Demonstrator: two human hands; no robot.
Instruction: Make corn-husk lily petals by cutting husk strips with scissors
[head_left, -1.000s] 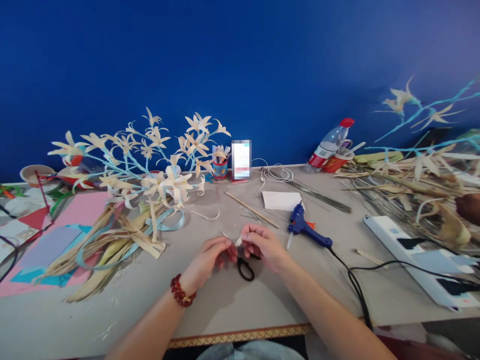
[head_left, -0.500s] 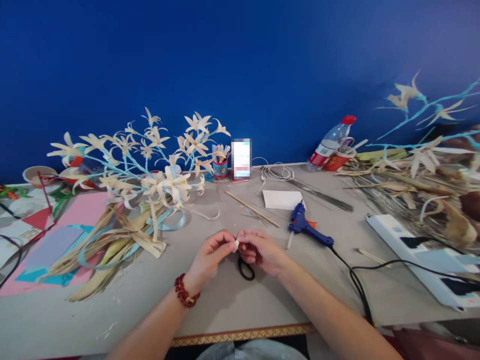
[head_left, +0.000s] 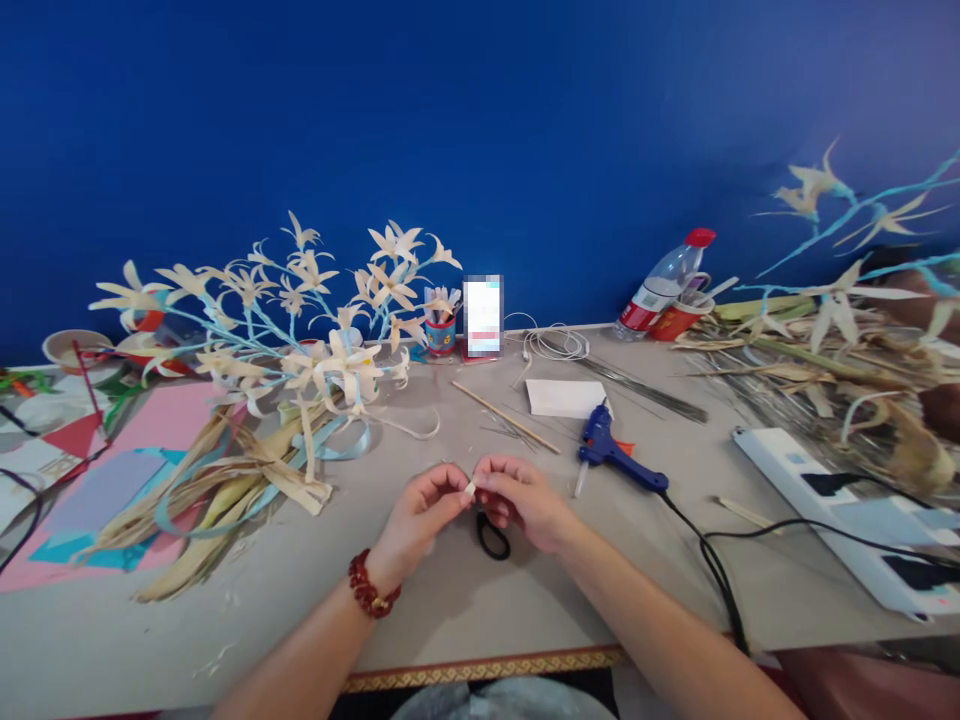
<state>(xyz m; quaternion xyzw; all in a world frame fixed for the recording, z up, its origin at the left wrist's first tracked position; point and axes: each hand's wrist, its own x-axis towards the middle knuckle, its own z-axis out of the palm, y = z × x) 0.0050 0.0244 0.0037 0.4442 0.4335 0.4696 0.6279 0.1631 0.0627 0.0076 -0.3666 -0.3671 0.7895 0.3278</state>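
Both of my hands meet over the middle of the table, fingertips together. Between them is a small cream-coloured piece (head_left: 470,488), mostly hidden by the fingers. My left hand (head_left: 427,508), with a dark red beaded bracelet (head_left: 369,584) at the wrist, is closed in a pinch on it. My right hand (head_left: 526,500) pinches at the same piece from the other side. Just beneath the right fingers lies a black scissor-like loop handle (head_left: 493,538), its rest covered by the hands. A blue glue gun (head_left: 616,452) lies to the right of my right hand.
Cream flowers on pale blue stems (head_left: 345,365) stand at left beside dry husk strips (head_left: 217,500). A thin wooden stick (head_left: 504,417) and a white block (head_left: 568,398) lie ahead. At right are a power strip (head_left: 817,510), black cords, a tilted bottle (head_left: 660,285) and more husks.
My fingers have shifted slightly around the small cream piece, which is turned a little. On the far right, the flower branch has moved slightly. The rest of the table looks the same.
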